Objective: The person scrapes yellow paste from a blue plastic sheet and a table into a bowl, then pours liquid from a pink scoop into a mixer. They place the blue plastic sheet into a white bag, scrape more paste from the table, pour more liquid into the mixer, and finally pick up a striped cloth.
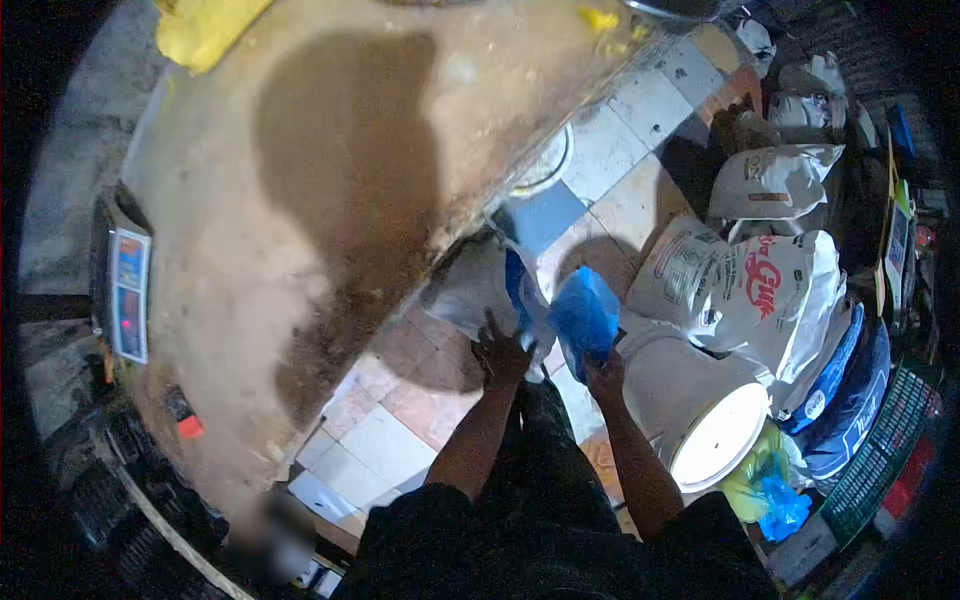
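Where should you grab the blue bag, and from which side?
Probably the blue bag is best pinched at its near, lower edge, coming from the person's side: it is soft and floppy, and the right hand grips it there.

A worn brown tabletop (330,150) fills the upper left, with a digital scale (128,295) at its near edge and a yellow cloth (200,30) at its far corner. On the tiled floor (400,410) to the right are printed white sacks (770,290), a white lidded bucket (700,420) and a green crate (885,440).
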Available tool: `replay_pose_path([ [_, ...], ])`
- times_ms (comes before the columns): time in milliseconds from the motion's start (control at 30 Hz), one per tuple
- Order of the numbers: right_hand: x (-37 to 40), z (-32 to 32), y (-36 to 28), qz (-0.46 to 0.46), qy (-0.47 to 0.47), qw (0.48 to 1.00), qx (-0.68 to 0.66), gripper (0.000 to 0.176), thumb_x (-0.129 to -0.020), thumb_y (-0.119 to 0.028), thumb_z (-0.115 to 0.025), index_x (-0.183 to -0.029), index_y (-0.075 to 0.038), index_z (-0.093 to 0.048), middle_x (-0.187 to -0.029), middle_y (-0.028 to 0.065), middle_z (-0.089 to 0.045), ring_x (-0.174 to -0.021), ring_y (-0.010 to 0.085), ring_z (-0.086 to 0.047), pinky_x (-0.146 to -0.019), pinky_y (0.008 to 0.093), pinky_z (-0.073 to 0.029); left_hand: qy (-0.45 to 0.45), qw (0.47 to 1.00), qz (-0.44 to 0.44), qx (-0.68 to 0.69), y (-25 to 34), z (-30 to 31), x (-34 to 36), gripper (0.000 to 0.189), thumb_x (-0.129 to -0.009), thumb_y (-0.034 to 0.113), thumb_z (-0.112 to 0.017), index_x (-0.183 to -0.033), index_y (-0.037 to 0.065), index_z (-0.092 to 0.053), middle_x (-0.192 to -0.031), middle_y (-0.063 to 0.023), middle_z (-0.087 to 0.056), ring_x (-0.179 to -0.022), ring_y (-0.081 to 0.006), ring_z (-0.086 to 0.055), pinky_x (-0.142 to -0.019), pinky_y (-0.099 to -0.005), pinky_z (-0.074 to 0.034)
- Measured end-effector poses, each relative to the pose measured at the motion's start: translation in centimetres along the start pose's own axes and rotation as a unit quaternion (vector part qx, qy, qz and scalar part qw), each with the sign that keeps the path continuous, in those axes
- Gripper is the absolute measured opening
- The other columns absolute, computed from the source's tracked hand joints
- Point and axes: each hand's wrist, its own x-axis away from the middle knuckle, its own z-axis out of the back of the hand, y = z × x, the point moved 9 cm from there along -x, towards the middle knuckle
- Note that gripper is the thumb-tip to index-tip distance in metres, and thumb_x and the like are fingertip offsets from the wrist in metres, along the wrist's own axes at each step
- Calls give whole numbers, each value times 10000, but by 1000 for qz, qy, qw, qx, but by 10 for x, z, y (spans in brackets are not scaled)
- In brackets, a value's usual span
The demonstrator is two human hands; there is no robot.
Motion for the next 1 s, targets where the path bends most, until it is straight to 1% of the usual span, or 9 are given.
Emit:
replay_pose_path([
  [67, -4, -16, -24, -41, -90, 995, -17, 167, -713, -118, -521, -847, -18, -510, -655, 95, -543, -590, 221, -534, -548, 340, -412, 42, 993, 106, -10, -31, -21, -18, 402, -655, 325, -582, -1022, 164, -552, -1277, -202, -174, -1081, -396, -294, -875, -463, -274],
  [133, -6, -45, -73, 7, -193, 972, 132, 194, -729, -164, -514, -838, -3, -507, -671, 153, -536, -610, 293, -547, -548, 367, -413, 240, 968, -24, 76, -52, -7, -18, 427, -685, 207, -532, -1094, 93, -488, -1255, -218, -240, -1100, -381, -288, -868, -456, -288],
  [367, -4, -166, -18, 1, -264, 895, 361, 378, -740, -268, -517, -990, 12, -473, -858, 221, -531, -726, 332, -525, -635, 408, -409, 171, 967, -31, 187, -96, 45, 10, 511, -648, 31, -430, -1157, 29, -386, -1163, -227, -379, -1087, -379, -341, -898, -436, -297],
  [500, -33, -233, 20, 67, -167, 922, 343, 398, -734, -212, -502, -1066, 4, -460, -871, 218, -525, -730, 364, -511, -695, 429, -414, 136, 958, -93, 234, -86, 71, 20, 496, -675, 43, -426, -1164, 6, -360, -1193, -204, -370, -1082, -359, -369, -911, -423, -299],
  [600, -43, -271, -20, -8, -325, 938, 119, 536, -695, -324, -572, -1107, -8, -441, -1024, 233, -493, -797, 364, -521, -704, 450, -415, 164, 953, -72, 245, -95, 96, 17, 592, -682, 231, -562, -1182, 6, -338, -1214, -202, -354, -1096, -343, -365, -910, -394, -306],
  [700, -51, -217, -134, 93, -300, 921, 229, 536, -732, -372, -553, -1109, -6, -446, -1070, 203, -498, -951, 311, -507, -806, 377, -409, 205, 923, -52, 321, -127, 96, 8, 742, -622, 284, -661, -1218, 24, -304, -1238, -184, -340, -1144, -309, -319, -930, -390, -283],
  [833, -38, -154, -107, 172, -273, 927, 194, 422, -721, -351, -568, -1008, -47, -518, -957, 157, -558, -835, 321, -541, -707, 429, -427, 177, 969, 60, 163, -165, 91, -5, 780, -642, 453, -605, -1208, 2, -315, -1181, -238, -375, -1113, -356, -339, -910, -459, -277],
  [967, -49, -23, -99, 0, -252, 959, 126, 291, -725, -282, -537, -923, -71, -561, -937, 116, -569, -859, 260, -520, -736, 347, -422, -16, 993, 84, 83, -198, 51, -19, 882, -607, 464, -619, -1279, 81, -196, -1151, -258, -397, -1013, -369, -431, -829, -466, -361],
  [1000, -49, 11, -77, 166, -247, 910, 289, 273, -713, -267, -538, -890, -62, -565, -896, 120, -567, -808, 273, -515, -689, 354, -416, -72, 982, 121, 127, -200, 50, -23, 889, -622, 445, -611, -1289, 69, -160, -1214, -221, -337, -1024, -373, -417, -853, -478, -324],
])
